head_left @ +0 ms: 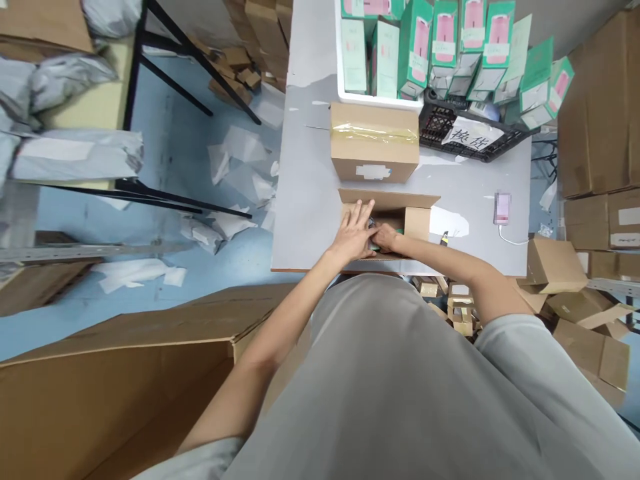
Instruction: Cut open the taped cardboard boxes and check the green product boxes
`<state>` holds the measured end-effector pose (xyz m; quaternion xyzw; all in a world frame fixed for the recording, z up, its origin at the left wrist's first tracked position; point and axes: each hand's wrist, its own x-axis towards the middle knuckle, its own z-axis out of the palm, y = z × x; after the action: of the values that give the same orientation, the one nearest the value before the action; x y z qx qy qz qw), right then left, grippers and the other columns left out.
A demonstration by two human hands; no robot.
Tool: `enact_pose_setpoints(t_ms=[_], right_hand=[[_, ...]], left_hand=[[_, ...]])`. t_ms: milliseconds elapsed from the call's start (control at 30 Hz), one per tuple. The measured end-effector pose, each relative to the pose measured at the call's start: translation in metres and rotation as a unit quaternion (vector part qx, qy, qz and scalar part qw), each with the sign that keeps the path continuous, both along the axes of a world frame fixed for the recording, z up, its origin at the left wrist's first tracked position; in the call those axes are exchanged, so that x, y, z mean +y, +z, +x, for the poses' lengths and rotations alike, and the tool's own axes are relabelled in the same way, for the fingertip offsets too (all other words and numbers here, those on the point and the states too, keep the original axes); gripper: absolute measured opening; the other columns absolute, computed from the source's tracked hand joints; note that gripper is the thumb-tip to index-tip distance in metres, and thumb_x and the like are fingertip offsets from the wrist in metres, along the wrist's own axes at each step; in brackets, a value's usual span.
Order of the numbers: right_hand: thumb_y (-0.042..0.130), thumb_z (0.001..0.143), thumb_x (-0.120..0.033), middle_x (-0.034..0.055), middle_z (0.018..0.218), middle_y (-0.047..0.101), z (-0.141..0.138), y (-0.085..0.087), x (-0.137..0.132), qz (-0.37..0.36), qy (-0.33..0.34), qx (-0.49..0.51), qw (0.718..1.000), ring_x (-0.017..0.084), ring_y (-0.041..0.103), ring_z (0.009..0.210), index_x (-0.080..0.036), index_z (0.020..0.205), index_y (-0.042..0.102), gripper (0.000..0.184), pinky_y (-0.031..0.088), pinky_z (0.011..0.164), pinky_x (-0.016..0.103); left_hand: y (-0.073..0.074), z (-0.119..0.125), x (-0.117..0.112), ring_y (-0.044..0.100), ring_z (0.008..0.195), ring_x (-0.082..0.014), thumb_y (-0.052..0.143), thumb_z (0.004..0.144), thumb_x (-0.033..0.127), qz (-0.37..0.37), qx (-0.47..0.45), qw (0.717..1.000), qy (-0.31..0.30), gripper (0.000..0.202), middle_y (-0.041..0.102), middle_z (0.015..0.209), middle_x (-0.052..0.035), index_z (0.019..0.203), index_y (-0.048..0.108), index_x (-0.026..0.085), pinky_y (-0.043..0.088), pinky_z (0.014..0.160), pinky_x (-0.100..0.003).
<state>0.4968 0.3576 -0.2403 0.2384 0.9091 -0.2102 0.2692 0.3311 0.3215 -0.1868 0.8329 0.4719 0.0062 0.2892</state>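
An opened cardboard box (417, 223) sits at the front edge of the grey table, its far flap raised. My left hand (353, 232) lies over the left part of the box, fingers stretched out toward the far flap. Close beside it, my right hand (386, 237) reaches inside the box with its fingers curled. Something greenish shows partly beneath the hands, but its kind is hidden. A yellow and black utility knife (445, 239) lies on the table right of the box.
Behind the open box stands a taped carton (375, 142). Green and pink product boxes (416, 50) fill a white bin and a black crate (480, 133) at the back. A phone (502, 208) with a cable lies right. A large open carton (150, 373) stands lower left.
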Motion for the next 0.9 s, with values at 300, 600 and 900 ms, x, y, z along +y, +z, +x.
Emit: enact_pose_setpoints(t_ms=[300,600,900], right_hand=[[0.054,0.098,-0.001,0.0321,0.138,0.077,0.002,-0.001,-0.017,0.023,-0.116,-0.058,0.991,0.034,0.076,0.125,0.002,0.147,0.061,0.050,0.063,0.101,0.041],[0.078,0.091,-0.021,0.0296,0.141,0.072,0.039,0.073,-0.014,0.045,-0.196,0.029,0.979,0.040,0.076,0.123,-0.008,0.146,0.054,0.062,0.062,0.097,0.043],[0.090,0.077,-0.052,0.0098,0.110,0.082,0.095,0.158,-0.038,-0.061,-0.513,0.405,0.754,0.036,0.079,0.100,-0.025,0.137,0.057,0.074,0.064,0.086,0.046]], left_hand=[[0.025,-0.019,-0.014,0.012,0.179,-0.0476,0.082,0.086,0.018,0.039,-0.067,0.996,0.047,0.019,0.024,0.192,-0.0088,0.104,0.082,0.021,0.025,0.142,-0.076],[0.038,-0.053,-0.014,0.019,0.179,-0.0431,0.071,0.085,0.021,0.005,-0.152,0.980,0.126,0.079,0.030,0.190,-0.0153,0.164,0.060,0.018,0.029,0.142,-0.070],[0.050,-0.038,-0.021,0.054,0.163,-0.0409,0.088,0.089,0.049,-0.238,-0.449,0.839,0.198,0.089,0.057,0.175,-0.0155,0.170,0.056,0.032,0.058,0.125,-0.058]])
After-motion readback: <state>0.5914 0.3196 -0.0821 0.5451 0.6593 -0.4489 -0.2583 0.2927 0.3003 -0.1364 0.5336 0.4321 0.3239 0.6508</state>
